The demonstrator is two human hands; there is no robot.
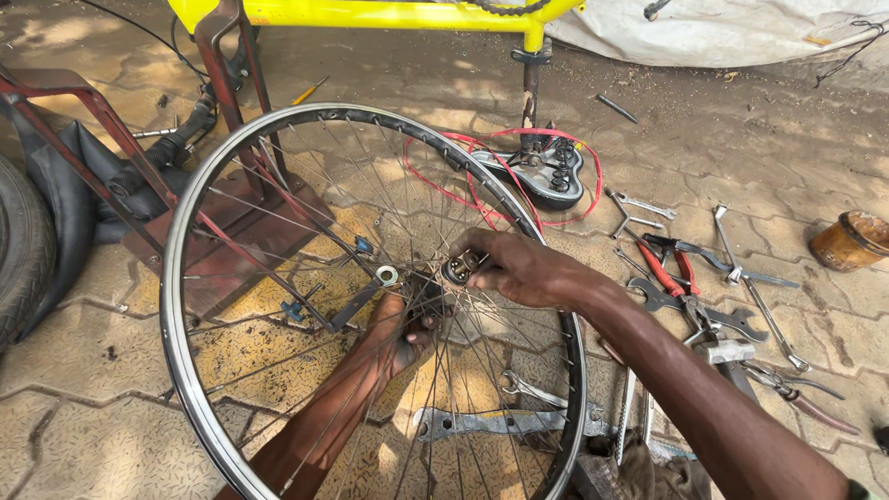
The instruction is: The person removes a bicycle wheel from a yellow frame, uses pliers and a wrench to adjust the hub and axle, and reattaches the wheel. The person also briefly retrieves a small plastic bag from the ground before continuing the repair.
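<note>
While the left hand [400, 335] gripped the hub [443, 282] behind the spokes [306, 231], the right hand [519, 268] pinched its near end.

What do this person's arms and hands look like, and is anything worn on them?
Both forearms are bare, with no sleeves showing. The left hand and right hand wear no gloves, and no rings or watch can be seen. A bit of green shows at the frame's lower right corner.
</note>
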